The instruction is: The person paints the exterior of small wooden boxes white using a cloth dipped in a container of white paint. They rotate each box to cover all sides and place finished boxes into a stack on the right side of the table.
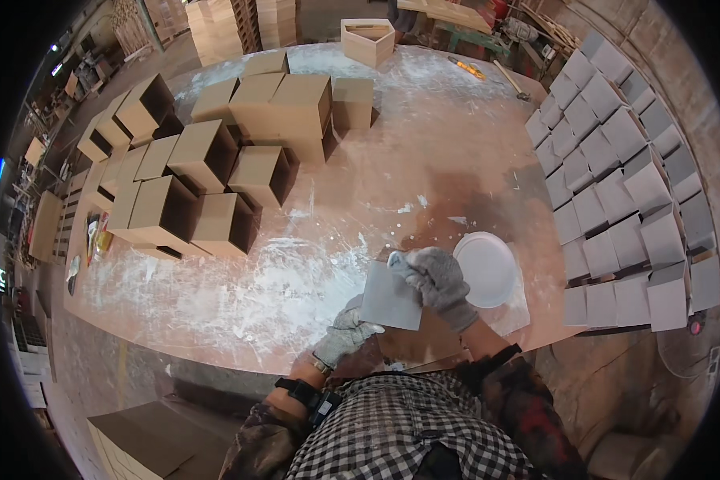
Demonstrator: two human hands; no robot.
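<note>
A small box with a grey-coated face sits tilted at the near edge of the worktable. My left hand, in a grey glove, holds the box from below at its lower left. On the box's upper right corner my gloved right hand presses what looks like a rag or pad; I cannot tell which. A round white bucket of pale paste stands just right of my right hand.
Several open bare wooden boxes are stacked on the table's left and far side. Rows of grey-coated boxes lie on the floor at right. A wooden box stands at the far edge. Flat boards lie lower left.
</note>
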